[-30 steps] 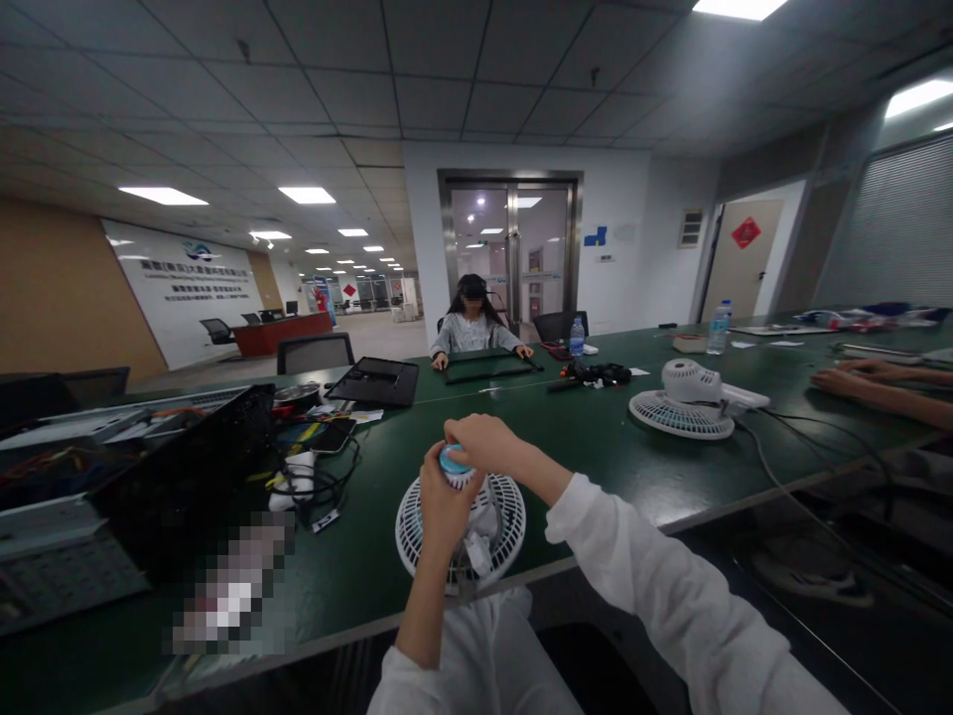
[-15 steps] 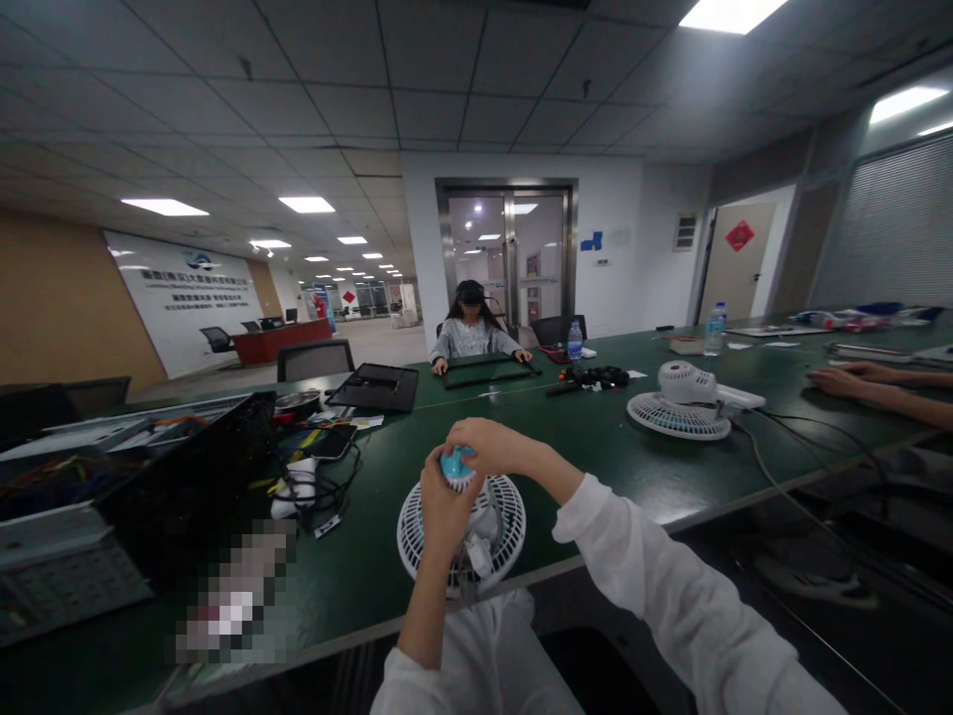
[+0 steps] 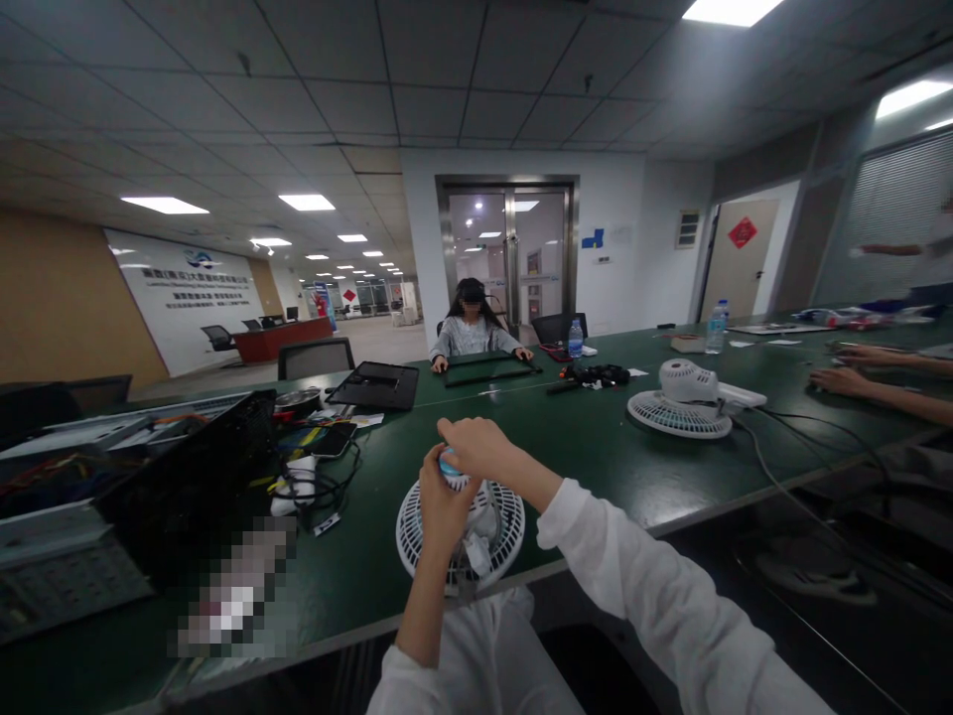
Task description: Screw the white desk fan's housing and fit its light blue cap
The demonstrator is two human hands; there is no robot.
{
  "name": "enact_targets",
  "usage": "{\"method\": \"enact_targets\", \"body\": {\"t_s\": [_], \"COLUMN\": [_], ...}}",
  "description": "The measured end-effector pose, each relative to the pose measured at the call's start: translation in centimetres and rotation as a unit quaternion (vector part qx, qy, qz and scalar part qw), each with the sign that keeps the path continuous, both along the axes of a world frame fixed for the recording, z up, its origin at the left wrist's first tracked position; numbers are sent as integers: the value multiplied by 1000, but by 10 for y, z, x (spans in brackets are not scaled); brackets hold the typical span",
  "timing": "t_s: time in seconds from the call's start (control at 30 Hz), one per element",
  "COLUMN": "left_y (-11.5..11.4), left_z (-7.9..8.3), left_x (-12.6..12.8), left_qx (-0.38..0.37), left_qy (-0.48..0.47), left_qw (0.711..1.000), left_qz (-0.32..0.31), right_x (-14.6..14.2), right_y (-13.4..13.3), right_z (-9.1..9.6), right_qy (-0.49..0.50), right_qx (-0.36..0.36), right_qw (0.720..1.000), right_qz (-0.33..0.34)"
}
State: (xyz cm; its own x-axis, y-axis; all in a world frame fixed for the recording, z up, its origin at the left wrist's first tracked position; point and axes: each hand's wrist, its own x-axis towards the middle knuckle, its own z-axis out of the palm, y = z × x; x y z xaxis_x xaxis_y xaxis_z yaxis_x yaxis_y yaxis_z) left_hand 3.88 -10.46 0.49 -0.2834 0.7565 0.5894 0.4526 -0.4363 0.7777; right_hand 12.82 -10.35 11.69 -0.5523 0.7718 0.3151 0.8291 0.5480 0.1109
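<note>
A white fan lies grille-down on the green table in front of me, its round slotted guard flat on the surface. Above the guard sits a light-blue rounded part with a white slotted rim, mostly covered by my fingers. My left hand is closed round its near left side. From above and the right, my right hand curls over the top, fingers bent against the blue part. A white bunched piece hangs by the fan's near side. My fingertips are partly hidden.
An open computer case stands left, beside cables and a white plug-like piece. A second fan lies to the right. Opposite, a person holds a black frame. Another person's hands rest at far right.
My right hand has shifted over the blue part and now covers more of it, with its forearm slightly to the left. A second pair of arms shows at the far right.
</note>
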Motion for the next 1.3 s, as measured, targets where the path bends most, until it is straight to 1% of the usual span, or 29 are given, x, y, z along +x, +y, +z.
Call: {"method": "enact_targets", "body": {"t_s": [0.13,0.23,0.33,0.4,0.47,0.53,0.6,0.67,0.77,0.87,1.0,1.1,1.2,1.3], "left_y": [2,1,-1,-2,-2,-2,-1,-1,-1,-1,-4,-5,-2,2], "left_z": [-3,-2,0,1,1,2,1,1,0,0,3,3,-1,-3], "left_x": [-1,-1,-1,-1,-1,-1,-1,-1,-1,-1,1,3,3,1], "left_qx": [17,11,-3,-7,-6,-6,-5,-6,-10,-15,-22,-17,-5,11], "left_qy": [-4,-9,-4,-4,-6,-5,-3,2,6,8,7,9,8,-2], "left_qw": [1000,1000,1000,1000,1000,1000,1000,1000,1000,1000,1000,1000,1000,1000], "left_qz": [-7,-10,-8,-4,1,5,8,11,12,13,14,8,6,-9], "right_x": [-10,-12,-7,1,10,18,23,26,27,26,20,11,0,-6], "right_y": [3,8,8,8,9,11,15,19,22,21,13,5,-1,-2], "right_z": [-5,-11,-12,-8,-4,-1,1,1,2,4,5,0,-7,-14], "right_qy": [30,48,60,64,68,62,45,29,17,-7,-31,-11,18,34], "right_qx": [-12,-24,-30,-30,-32,-50,-83,-111,-119,-99,-64,-46,-26,-24], "right_qw": [999,996,995,995,997,994,983,974,972,981,994,999,999,996], "right_qz": [-42,-68,-75,-65,-13,78,161,195,200,167,83,27,-41,-75]}}
